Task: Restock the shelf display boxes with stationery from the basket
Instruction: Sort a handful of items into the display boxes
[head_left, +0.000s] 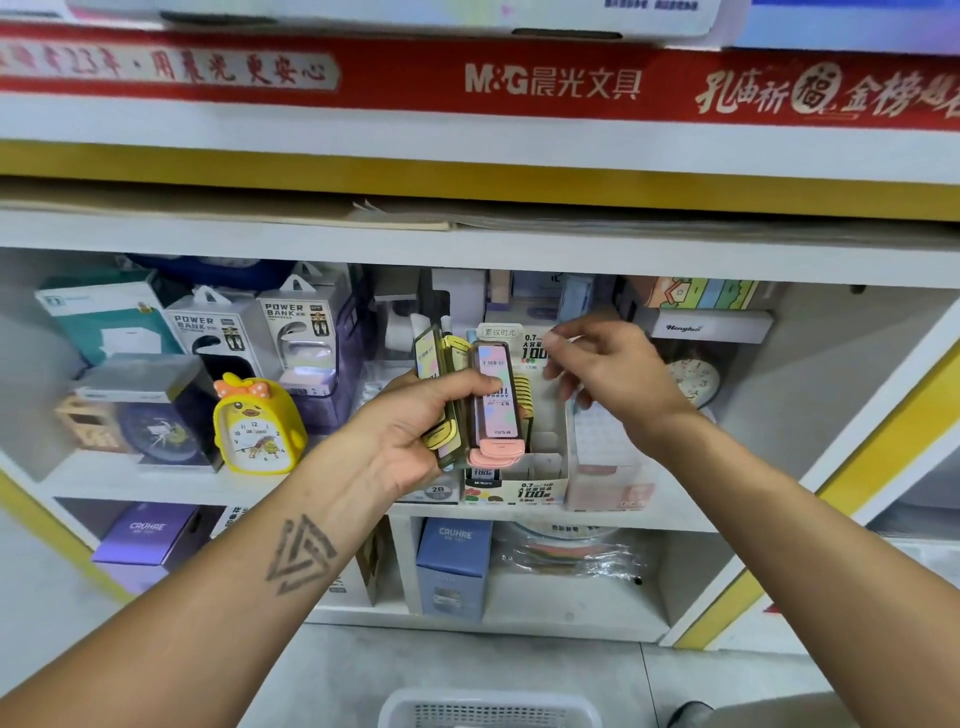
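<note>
Left hand (410, 431) grips flat, glossy lead cases (491, 400); right hand (608, 364) hovers, fingers loosely curled, seemingly empty.

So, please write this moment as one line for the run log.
left hand: holds lead cases | right hand: over display box, holds nothing visible | basket: below

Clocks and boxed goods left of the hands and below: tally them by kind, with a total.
Yellow duck alarm clock: 1
Dark blue clock in its box: 1
Power bank boxes: 2
CRUHRE boxes, purple and blue, on the lower shelf: 2
Total: 6
</note>
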